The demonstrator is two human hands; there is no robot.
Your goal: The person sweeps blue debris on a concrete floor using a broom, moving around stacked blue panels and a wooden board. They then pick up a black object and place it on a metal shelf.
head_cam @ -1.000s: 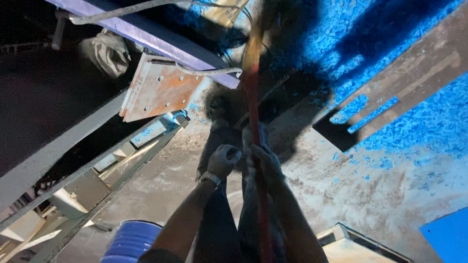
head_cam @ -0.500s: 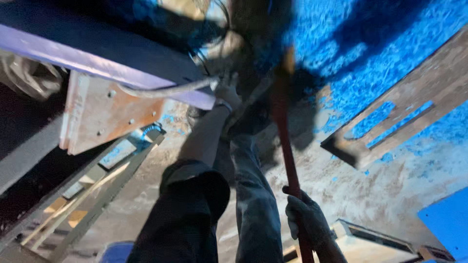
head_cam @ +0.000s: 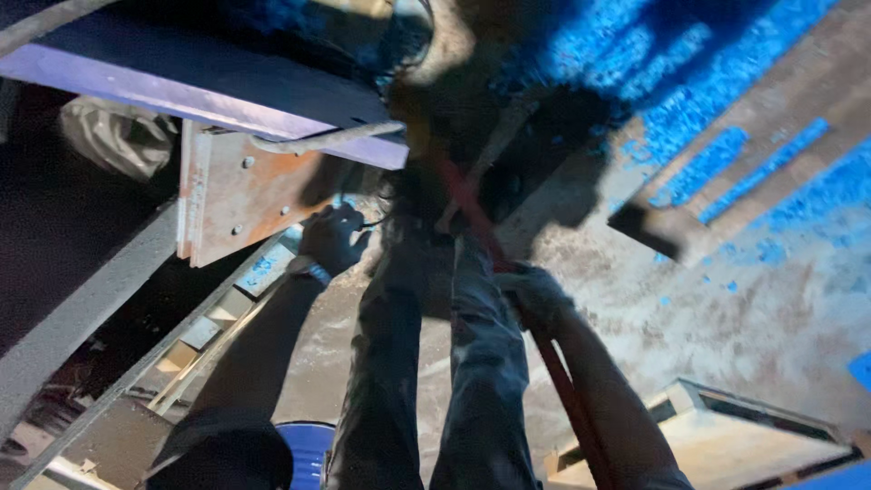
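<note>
— While the view looks down past two dark trouser legs (head_cam: 454, 363), where are the hands?

— Left hand (head_cam: 331, 238) is up at about ten o'clock from the knees, gloved, beside a rusty plate (head_cam: 238, 195) bolted under a purple beam (head_cam: 181, 86). Right hand (head_cam: 535, 295) is lower, at about four o'clock from the left one.

— What is the right hand doing?

— Its fingers are wrapped around a red rod (head_cam: 508, 318). The rod runs from near the beam's end, at twelve o'clock of that hand, down past the wrist toward the bottom edge at six o'clock.

— And the left fingers?

— Curled, close to the plate's lower right corner. Whether they grip anything I cannot tell; the glove is dark and blurred.

— What else lies around?

— A grey cable (head_cam: 327, 138) crosses the plate's top edge. A metal frame (head_cam: 209, 327) slants away at eight o'clock of the left hand. A blue drum (head_cam: 304, 449) sits at the bottom edge between the left sleeve and the legs. The floor (head_cam: 726, 299) is worn concrete with patches of blue paint toward two o'clock, and a pale box (head_cam: 717, 436) sits at five o'clock.
</note>
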